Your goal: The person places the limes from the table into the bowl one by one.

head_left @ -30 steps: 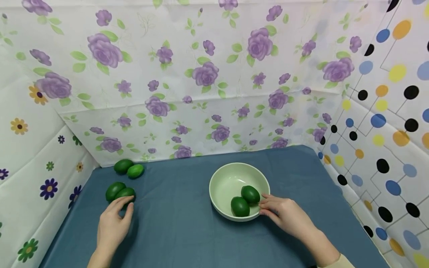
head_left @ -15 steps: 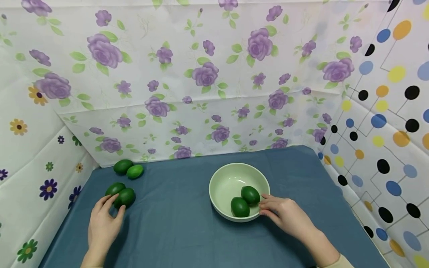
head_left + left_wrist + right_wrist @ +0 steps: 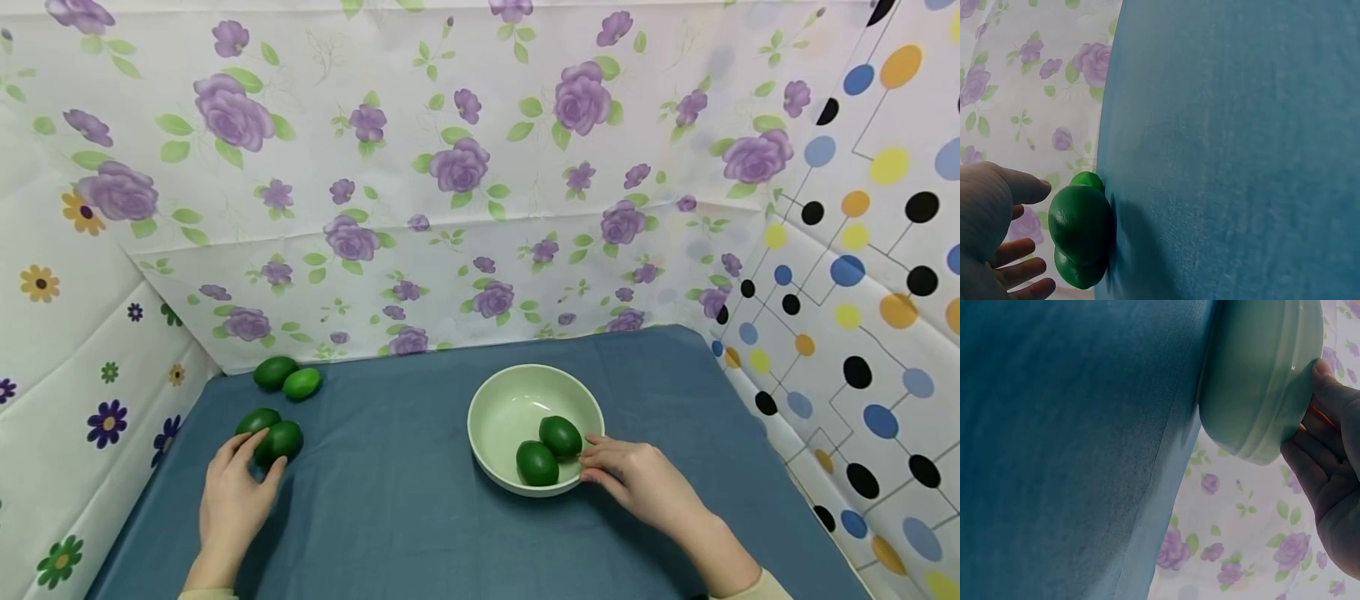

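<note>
Head view, at the left hand (image 3: 234,496): released and slack, with loosely spread fingers bordering the nearer dark green fruit (image 3: 281,445). From the left wrist view, a visible gap between thumb and fruit, with contact by the other fingertips impossible to tell. Just past those fingertips, against the far-left side of that fruit, the neighbouring dark green fruit (image 3: 256,419). Farther ahead of the left hand, 2 more fruits side by side: the far dark fruit (image 3: 274,372) and, on its right, the bright green fruit (image 3: 303,384). Well apart to the right of all these, the right hand (image 3: 647,487), with mostly straight fingers, not wrapped round anything, and with thumb and fingertips laid against the rim and outer wall of the pale green bowl (image 3: 497,406). Inside, left of the right fingertips, 2 dark fruits: the upper bowl fruit (image 3: 560,437) just beside the fingers and the lower bowl fruit (image 3: 537,464) touching it, nearer the person. Beneath, between the hands, blue cloth (image 3: 397,492). Beyond the hands, purple-rose sheet (image 3: 405,179); left of the left hand, daisy-print sheet (image 3: 56,450); right of the right hand, dotted sheet (image 3: 825,433).
</note>
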The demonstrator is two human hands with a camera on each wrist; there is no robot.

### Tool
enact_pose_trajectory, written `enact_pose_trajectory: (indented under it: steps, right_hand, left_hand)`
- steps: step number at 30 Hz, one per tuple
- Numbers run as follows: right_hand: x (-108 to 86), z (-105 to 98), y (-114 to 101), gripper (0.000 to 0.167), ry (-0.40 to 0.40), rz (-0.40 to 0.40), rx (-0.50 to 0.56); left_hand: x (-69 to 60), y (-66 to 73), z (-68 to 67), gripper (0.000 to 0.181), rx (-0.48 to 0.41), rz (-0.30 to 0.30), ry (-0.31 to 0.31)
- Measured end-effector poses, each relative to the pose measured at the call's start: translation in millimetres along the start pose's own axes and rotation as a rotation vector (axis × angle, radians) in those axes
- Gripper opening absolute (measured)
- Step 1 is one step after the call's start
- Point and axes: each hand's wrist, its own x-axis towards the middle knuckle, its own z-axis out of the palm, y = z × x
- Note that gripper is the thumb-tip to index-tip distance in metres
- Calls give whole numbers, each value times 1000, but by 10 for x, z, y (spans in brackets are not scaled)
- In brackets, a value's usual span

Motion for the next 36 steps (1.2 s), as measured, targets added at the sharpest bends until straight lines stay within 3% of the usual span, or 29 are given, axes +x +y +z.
enact_pose_trajectory:
  steps: [9, 36]
  right_hand:
    - [2, -8, -6, 18, -13, 21, 6]
    - [9, -17, -21, 17, -23, 36, 1]
  left_hand:
    - [81, 52, -5, 58, 32, -10, -60]
    - [193, 36, 94, 60, 77, 48, -96]
